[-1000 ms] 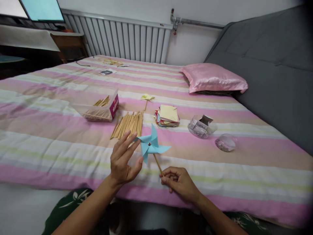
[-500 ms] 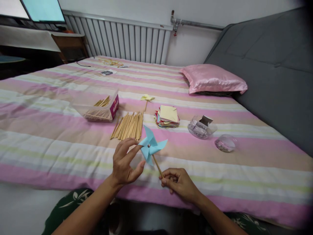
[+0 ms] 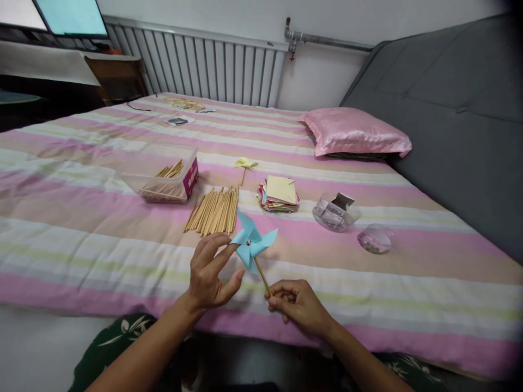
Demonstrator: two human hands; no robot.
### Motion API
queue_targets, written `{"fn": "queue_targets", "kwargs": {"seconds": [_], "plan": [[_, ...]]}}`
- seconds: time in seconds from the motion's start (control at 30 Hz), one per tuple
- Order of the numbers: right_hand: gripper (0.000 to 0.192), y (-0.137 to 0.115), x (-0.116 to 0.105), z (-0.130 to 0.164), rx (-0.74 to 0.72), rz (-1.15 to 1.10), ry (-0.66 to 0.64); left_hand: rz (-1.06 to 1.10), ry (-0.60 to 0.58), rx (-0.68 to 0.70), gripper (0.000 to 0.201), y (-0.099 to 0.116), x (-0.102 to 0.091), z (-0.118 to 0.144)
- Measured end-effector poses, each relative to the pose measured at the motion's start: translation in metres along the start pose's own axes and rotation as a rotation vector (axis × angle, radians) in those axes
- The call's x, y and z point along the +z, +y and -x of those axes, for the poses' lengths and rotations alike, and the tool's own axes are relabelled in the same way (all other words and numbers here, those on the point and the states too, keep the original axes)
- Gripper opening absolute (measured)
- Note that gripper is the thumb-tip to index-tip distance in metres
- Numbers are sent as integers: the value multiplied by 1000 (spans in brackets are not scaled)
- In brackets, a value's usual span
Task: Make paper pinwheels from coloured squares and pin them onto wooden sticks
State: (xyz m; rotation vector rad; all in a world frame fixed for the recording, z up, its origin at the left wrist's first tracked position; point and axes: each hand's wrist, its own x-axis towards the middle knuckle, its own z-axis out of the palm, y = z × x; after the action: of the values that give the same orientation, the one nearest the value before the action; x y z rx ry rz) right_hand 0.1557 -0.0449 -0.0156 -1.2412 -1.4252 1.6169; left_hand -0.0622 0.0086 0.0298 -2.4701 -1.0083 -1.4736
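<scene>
A light blue paper pinwheel (image 3: pixel 252 242) on a thin wooden stick is held up over the near edge of the bed. My right hand (image 3: pixel 297 305) pinches the bottom of the stick. My left hand (image 3: pixel 209 272) is beside the pinwheel, fingers apart, with a fingertip touching its left blade. A loose bundle of wooden sticks (image 3: pixel 214 209) lies on the bedspread just beyond. A finished yellow pinwheel (image 3: pixel 245 164) lies further back.
A clear box with more sticks (image 3: pixel 169 179) stands at the left. A stack of coloured paper squares (image 3: pixel 279 193) lies mid-bed, with two small clear containers (image 3: pixel 335 211) (image 3: pixel 375 238) to its right. A pink pillow (image 3: pixel 354 133), a grey headboard and a radiator lie beyond.
The pinwheel's blades have turned and it sits slightly closer to me. My left fingers curled from stretched out to touching the left blade. My right hand has kept its grip.
</scene>
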Motion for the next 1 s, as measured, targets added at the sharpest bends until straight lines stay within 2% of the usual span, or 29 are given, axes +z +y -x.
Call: {"fn": "queue_targets", "kwargs": {"seconds": [0.3,0.4,0.5,0.53,0.57,0.63,0.7,0.77,0.87,1.0], "plan": [[32,1,1,-1,18,-82,17,2,12,-54,46,3,-2,0],[32,3,-1,-3,11,-130,26,-9,115,-85,40,4,-2,2],[32,2,-2,-5,15,-180,85,4,233,-192,17,12,4,4],[33,2,-2,-5,18,-193,114,35,221,-259,7,16,8,6],[33,1,-2,-6,20,-204,142,93,137,-335,2,21,13,8],[34,0,-2,-6,15,-218,178,268,-98,-464,6,32,24,13],[33,-1,0,-6,-3,-210,187,471,-247,-539,14,41,34,19],[31,-2,2,-5,-13,-193,183,597,-277,-637,20,45,41,24],[28,-2,4,-6,-15,-176,171,695,-259,-736,21,46,45,27],[23,-1,7,-7,-53,-174,164,711,-306,-715,16,45,47,26]]}}
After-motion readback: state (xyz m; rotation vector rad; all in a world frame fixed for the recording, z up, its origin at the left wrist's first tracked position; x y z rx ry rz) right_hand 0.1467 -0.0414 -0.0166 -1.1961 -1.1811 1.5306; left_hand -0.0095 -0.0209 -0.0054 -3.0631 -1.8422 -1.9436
